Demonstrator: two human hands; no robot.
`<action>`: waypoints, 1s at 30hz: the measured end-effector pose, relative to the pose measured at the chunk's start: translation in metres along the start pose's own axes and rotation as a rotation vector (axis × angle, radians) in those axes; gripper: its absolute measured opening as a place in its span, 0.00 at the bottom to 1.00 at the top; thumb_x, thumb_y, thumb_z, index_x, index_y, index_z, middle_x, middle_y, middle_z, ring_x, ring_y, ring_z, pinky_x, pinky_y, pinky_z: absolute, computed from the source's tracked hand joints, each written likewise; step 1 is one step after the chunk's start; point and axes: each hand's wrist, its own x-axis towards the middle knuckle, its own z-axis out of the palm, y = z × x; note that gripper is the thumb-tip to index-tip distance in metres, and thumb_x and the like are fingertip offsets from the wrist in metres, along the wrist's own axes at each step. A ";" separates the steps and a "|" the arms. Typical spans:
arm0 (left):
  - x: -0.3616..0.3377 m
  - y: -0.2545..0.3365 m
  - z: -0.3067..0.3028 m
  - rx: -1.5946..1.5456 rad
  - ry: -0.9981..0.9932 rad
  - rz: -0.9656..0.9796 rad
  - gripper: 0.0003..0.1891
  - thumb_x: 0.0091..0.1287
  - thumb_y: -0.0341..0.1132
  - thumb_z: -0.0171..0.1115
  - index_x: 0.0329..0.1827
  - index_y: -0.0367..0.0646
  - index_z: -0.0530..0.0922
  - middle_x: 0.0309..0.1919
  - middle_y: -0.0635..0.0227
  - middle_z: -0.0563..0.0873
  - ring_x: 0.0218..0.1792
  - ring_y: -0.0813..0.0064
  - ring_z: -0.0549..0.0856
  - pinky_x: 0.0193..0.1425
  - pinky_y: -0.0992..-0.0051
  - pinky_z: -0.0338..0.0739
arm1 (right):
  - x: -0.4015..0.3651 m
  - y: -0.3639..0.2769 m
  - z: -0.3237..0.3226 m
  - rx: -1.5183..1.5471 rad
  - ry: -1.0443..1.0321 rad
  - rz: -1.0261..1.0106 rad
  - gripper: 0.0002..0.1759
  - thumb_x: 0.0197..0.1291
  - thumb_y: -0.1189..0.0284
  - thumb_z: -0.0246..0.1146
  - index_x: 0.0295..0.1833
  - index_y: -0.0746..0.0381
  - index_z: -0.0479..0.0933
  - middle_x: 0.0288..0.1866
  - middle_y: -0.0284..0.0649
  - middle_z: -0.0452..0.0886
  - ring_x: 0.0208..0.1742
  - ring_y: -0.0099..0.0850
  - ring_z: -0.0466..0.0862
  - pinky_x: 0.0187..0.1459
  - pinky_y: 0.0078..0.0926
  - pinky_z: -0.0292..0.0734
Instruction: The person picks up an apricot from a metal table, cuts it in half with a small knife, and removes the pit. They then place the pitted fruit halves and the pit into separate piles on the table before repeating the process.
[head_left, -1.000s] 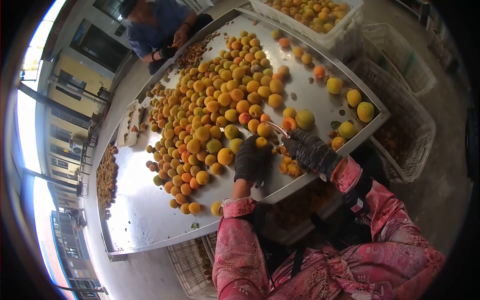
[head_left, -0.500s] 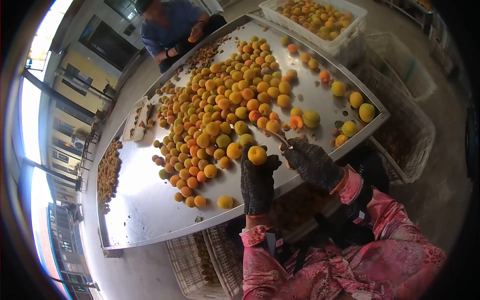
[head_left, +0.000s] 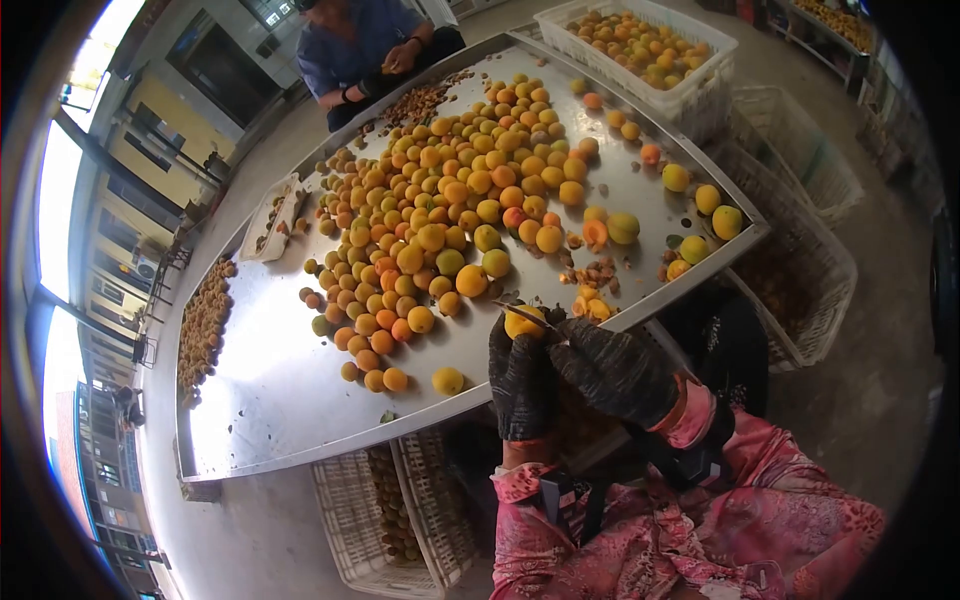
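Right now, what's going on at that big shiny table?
The gloved left hand holds a yellow apricot, and the gloved right hand has a knife across it. More apricots lie heaped on the metal table, with cut pieces near its edge. Across from them is another person, dressed in blue.

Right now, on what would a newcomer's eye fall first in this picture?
Probably on the large heap of yellow-orange fruit spread over the metal table. Next, at its near edge, the gloved left hand holds one fruit, while a thin blade by the right hand lies across it. At upper right, a white crate full of similar fruit stands out.
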 end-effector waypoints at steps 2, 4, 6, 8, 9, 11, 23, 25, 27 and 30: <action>-0.004 0.001 -0.001 -0.081 0.023 -0.093 0.15 0.63 0.29 0.54 0.52 0.35 0.70 0.44 0.60 0.80 0.46 0.67 0.79 0.50 0.70 0.73 | -0.002 -0.003 0.000 -0.005 -0.017 0.005 0.17 0.57 0.73 0.57 0.54 0.60 0.75 0.52 0.48 0.74 0.48 0.42 0.79 0.47 0.34 0.77; -0.008 -0.003 -0.006 -0.057 0.030 -0.092 0.16 0.64 0.31 0.55 0.53 0.34 0.69 0.44 0.60 0.80 0.45 0.69 0.79 0.50 0.71 0.73 | -0.005 -0.007 0.003 0.118 -0.016 0.086 0.17 0.57 0.72 0.57 0.53 0.61 0.75 0.54 0.49 0.74 0.47 0.42 0.79 0.45 0.34 0.77; -0.010 -0.001 -0.009 -0.032 0.035 -0.089 0.17 0.65 0.34 0.55 0.53 0.34 0.69 0.44 0.60 0.80 0.45 0.71 0.79 0.50 0.71 0.73 | -0.007 -0.010 0.000 0.047 -0.022 0.051 0.17 0.57 0.72 0.57 0.53 0.62 0.75 0.54 0.50 0.74 0.47 0.42 0.79 0.45 0.34 0.77; -0.014 0.005 -0.009 -0.044 -0.008 -0.096 0.17 0.63 0.33 0.57 0.53 0.34 0.69 0.42 0.58 0.81 0.42 0.70 0.80 0.50 0.73 0.74 | -0.010 -0.011 -0.001 -0.025 -0.030 0.017 0.17 0.57 0.72 0.57 0.52 0.63 0.75 0.54 0.51 0.74 0.47 0.42 0.80 0.45 0.34 0.77; -0.017 0.009 -0.008 -0.048 -0.007 -0.097 0.17 0.63 0.33 0.57 0.53 0.34 0.69 0.42 0.58 0.81 0.42 0.70 0.80 0.50 0.73 0.74 | -0.013 -0.010 0.000 0.044 -0.025 0.040 0.17 0.57 0.72 0.57 0.52 0.64 0.75 0.55 0.51 0.74 0.48 0.42 0.79 0.45 0.33 0.77; -0.021 0.016 -0.008 0.046 -0.022 -0.125 0.17 0.63 0.32 0.58 0.53 0.34 0.70 0.42 0.57 0.81 0.42 0.70 0.80 0.50 0.75 0.74 | -0.017 -0.008 0.002 0.109 -0.021 0.064 0.17 0.58 0.72 0.57 0.52 0.65 0.75 0.55 0.51 0.74 0.49 0.41 0.79 0.45 0.33 0.77; -0.030 0.033 0.010 0.111 0.076 -0.162 0.22 0.70 0.47 0.47 0.53 0.35 0.72 0.43 0.61 0.81 0.45 0.75 0.79 0.49 0.79 0.72 | -0.001 -0.010 -0.005 0.525 -0.273 0.264 0.19 0.59 0.72 0.54 0.55 0.67 0.72 0.54 0.54 0.74 0.50 0.46 0.79 0.47 0.42 0.76; -0.029 0.026 0.015 0.021 0.081 -0.141 0.20 0.70 0.44 0.49 0.54 0.35 0.71 0.43 0.62 0.81 0.41 0.76 0.79 0.45 0.79 0.74 | -0.022 -0.014 0.032 0.458 -0.067 0.214 0.20 0.58 0.73 0.55 0.56 0.68 0.71 0.53 0.55 0.74 0.48 0.48 0.79 0.46 0.43 0.77; -0.030 0.023 0.014 -0.065 0.088 -0.129 0.19 0.70 0.42 0.51 0.55 0.35 0.70 0.43 0.63 0.80 0.37 0.78 0.79 0.40 0.80 0.75 | -0.018 -0.017 0.024 0.356 -0.051 0.182 0.18 0.61 0.72 0.53 0.55 0.67 0.71 0.51 0.51 0.76 0.49 0.44 0.79 0.49 0.37 0.76; -0.028 0.029 0.008 0.041 0.034 -0.190 0.25 0.71 0.50 0.42 0.52 0.33 0.71 0.46 0.58 0.81 0.47 0.70 0.79 0.54 0.75 0.71 | -0.015 -0.012 0.009 0.458 -0.097 0.222 0.18 0.60 0.72 0.54 0.55 0.67 0.72 0.52 0.52 0.76 0.50 0.44 0.79 0.50 0.36 0.75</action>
